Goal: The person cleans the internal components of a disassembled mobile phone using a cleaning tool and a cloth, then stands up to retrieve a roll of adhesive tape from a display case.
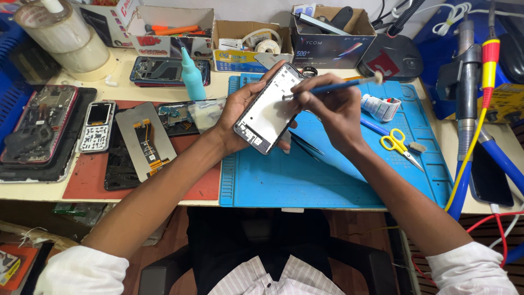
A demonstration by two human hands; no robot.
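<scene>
Bench: blue silicone repair mat [273, 186], cluttered.
Left hand [232, 117]: grips grey open phone frame [267, 109].
Right hand [327, 106]: pinches blue-handled brush [341, 84].
Risk: tilted frame may slip.

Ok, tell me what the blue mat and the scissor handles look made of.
Blue mat: looks like matte silicone or rubber, going by the moulded ridges and compartments along its edges and no glare. Scissors: handles look like glossy yellow plastic with a smooth shine; the blades look like bare metal.

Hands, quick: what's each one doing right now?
Left hand: closed around a phone frame, holding it tilted above the blue mat.
Right hand: pinching a blue-handled brush against the frame.
</scene>
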